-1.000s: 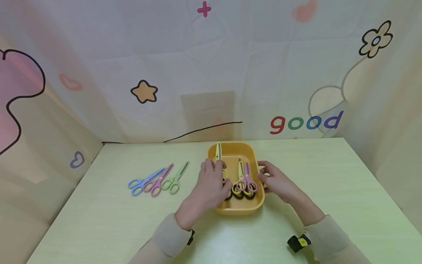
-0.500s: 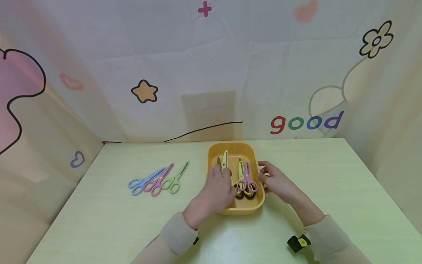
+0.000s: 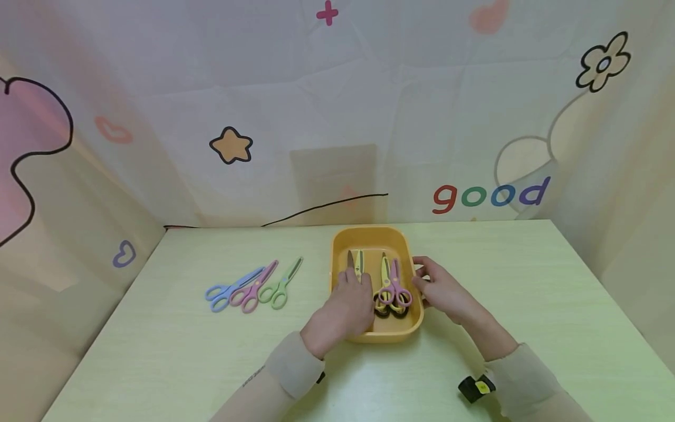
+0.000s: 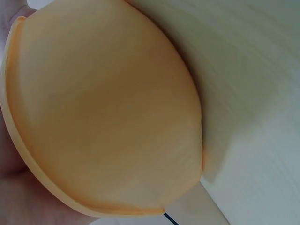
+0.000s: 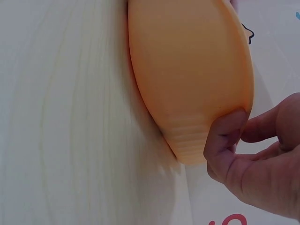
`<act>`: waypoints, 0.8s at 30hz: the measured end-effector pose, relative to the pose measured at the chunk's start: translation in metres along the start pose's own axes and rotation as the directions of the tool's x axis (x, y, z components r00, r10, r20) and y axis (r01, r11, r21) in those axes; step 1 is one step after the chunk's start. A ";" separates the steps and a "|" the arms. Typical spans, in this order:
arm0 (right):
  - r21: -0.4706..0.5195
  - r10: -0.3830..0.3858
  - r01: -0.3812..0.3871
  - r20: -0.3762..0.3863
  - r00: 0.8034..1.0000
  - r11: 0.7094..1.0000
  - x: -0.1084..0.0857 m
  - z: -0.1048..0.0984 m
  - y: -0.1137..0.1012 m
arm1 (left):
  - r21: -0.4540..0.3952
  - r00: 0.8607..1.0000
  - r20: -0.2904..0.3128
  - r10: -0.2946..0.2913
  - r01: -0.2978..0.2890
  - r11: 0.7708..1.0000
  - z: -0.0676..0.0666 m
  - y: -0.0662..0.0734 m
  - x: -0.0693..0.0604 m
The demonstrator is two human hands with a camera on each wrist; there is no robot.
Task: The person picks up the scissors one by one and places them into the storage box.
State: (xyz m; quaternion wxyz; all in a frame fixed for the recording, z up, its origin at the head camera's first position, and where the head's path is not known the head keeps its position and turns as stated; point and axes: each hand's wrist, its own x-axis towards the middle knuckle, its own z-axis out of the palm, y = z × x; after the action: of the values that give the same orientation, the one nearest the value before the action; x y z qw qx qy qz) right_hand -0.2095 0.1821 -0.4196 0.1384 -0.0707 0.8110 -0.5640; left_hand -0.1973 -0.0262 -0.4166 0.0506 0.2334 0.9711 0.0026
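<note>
My left hand (image 3: 348, 305) reaches into the yellow plastic tray (image 3: 377, 338), its fingers over yellow scissors (image 3: 360, 262). The blades show ahead of the fingertips while the hand covers the handles and grip. A grey blade (image 3: 350, 258) lies alongside. To the right in the tray are pink scissors (image 3: 395, 284) on top of yellow scissors (image 3: 385, 269) and black handles (image 3: 382, 312). My right hand (image 3: 443, 290) grips the tray's right rim; in the right wrist view the hand (image 5: 262, 159) pinches the tray's rim. The left wrist view shows mostly the tray's outer wall (image 4: 108, 108).
On the table left of the tray lie blue scissors (image 3: 227, 291), pink scissors (image 3: 254, 289) and green scissors (image 3: 279, 287), handles towards me. A printed cloth (image 3: 337, 117) stands behind the table. A black strap device (image 3: 474, 388) is at my right sleeve.
My left hand has moved slightly right and towards me, lowering the yellow scissors deeper into the tray beside the grey blade. The right hand and tray have stayed in place.
</note>
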 end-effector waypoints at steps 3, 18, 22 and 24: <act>-0.008 -0.008 0.008 0.001 1.000 1.000 0.000 0.000 0.000 | -0.019 0.999 0.034 -0.022 0.022 1.000 -0.001 0.001 0.001; -0.034 0.007 -0.008 -0.015 1.000 0.999 0.000 0.000 0.000 | -0.029 0.996 0.068 -0.058 0.060 0.998 -0.001 0.004 0.001; -0.033 0.018 -0.019 -0.020 1.000 0.999 0.000 0.000 -0.001 | 0.007 0.998 0.039 -0.040 0.040 0.999 0.000 0.004 0.001; -0.033 0.022 -0.022 -0.023 1.000 0.999 0.000 0.000 -0.002 | 0.012 0.999 0.026 -0.033 0.033 0.999 0.001 0.003 0.002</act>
State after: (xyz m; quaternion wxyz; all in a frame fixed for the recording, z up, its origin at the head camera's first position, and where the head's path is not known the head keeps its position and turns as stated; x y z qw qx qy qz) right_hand -0.2097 0.1815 -0.4183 0.1343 -0.0577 0.8224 -0.5498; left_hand -0.1974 -0.0225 -0.4181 0.0618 0.2178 0.9740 -0.0068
